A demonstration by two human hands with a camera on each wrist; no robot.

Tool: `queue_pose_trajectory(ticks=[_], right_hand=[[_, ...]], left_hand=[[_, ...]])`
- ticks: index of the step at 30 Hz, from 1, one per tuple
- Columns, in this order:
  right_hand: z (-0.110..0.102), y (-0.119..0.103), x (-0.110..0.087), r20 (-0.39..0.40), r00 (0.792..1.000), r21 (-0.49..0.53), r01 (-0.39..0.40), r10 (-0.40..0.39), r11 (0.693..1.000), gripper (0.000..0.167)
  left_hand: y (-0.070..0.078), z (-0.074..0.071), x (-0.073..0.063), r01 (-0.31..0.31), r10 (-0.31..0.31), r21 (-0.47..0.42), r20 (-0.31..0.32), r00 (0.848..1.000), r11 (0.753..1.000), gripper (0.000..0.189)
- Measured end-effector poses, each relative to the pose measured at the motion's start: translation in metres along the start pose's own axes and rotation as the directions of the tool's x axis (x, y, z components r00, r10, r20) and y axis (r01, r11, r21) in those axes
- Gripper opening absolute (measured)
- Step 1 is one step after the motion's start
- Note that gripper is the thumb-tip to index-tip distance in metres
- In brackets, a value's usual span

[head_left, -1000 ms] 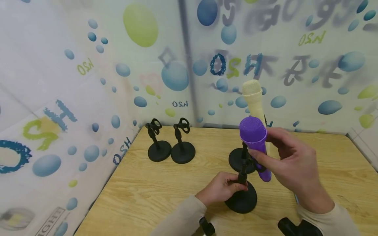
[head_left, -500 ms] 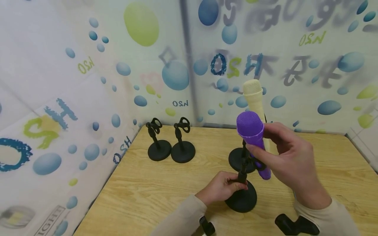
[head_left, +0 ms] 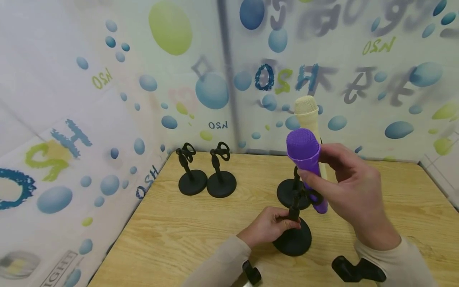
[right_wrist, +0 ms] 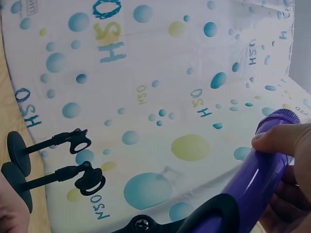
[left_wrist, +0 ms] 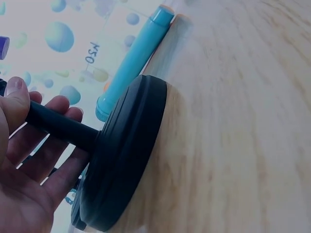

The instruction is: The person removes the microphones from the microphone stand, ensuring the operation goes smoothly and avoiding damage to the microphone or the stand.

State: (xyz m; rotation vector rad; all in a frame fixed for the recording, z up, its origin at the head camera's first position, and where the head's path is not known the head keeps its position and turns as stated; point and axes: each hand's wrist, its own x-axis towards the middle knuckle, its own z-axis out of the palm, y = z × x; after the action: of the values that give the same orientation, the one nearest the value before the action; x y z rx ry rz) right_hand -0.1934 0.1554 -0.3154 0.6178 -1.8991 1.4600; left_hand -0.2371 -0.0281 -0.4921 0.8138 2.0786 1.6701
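Observation:
My right hand (head_left: 353,191) holds a purple microphone (head_left: 304,145) by its upper body, head up and tilted. In the right wrist view, the lower part of the purple microphone (right_wrist: 252,184) passes through the black ring clip (right_wrist: 226,208) of a stand. My left hand (head_left: 269,227) pinches the post of that black microphone stand (head_left: 295,243), just above its round base on the table. In the left wrist view, the thumb is on the post, other fingers behind it. A cream microphone (head_left: 306,109) stands tilted behind the purple one, above another black base (head_left: 285,193).
Two more black microphone stands (head_left: 192,181) (head_left: 221,183) with bare ring clips stand side by side at the table's back left. A teal microphone (left_wrist: 136,60) lies on the wooden table (head_left: 172,239), beyond the held stand. A printed curtain (head_left: 186,91) borders the table's back and left.
The purple microphone and my right hand have risen slightly, and less of the microphone's lower end shows below the ring. My left hand keeps its hold on the post.

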Motion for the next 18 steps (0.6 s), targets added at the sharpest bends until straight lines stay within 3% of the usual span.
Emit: queue_pose_trajectory(ticks=[9, 18], right_hand=[[0.001, 0.0, 0.007, -0.007, 1.0, 0.021, -0.001, 0.001, 1.0, 0.052], [0.002, 0.002, 0.012, -0.019, 1.0, 0.078, 0.001, 0.0, 0.997, 0.052]], left_hand=[[-0.002, -0.003, 0.005, -0.016, 0.016, 0.032, -0.009, 1.0, 0.999, 0.02], [-0.002, -0.003, 0.008, 0.011, -0.011, -0.011, -0.02, 1.0, 1.0, 0.02]])
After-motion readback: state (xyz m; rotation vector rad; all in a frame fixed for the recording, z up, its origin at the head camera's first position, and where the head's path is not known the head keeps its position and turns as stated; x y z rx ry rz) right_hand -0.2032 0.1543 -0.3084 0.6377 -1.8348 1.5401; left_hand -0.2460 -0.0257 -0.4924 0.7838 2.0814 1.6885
